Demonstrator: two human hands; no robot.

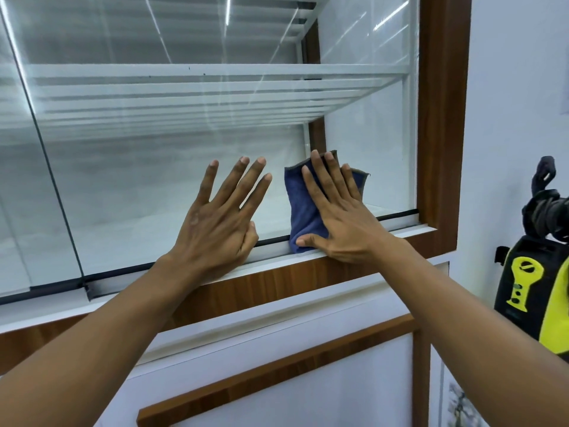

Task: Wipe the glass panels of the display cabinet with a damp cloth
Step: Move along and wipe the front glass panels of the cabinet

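The right hand is laid flat on the blue cloth with its fingers straight and spread, so that the cloth is pressed against the glass panel. Just left of the cloth, the left hand is spread flat on the same glass, and nothing is held in it. The white rail is overlapped by the cloth's lower edge. White shelves are seen above the cloth, behind the glass. To the right of the cloth is the wooden frame, and farther right a yellow and black machine.
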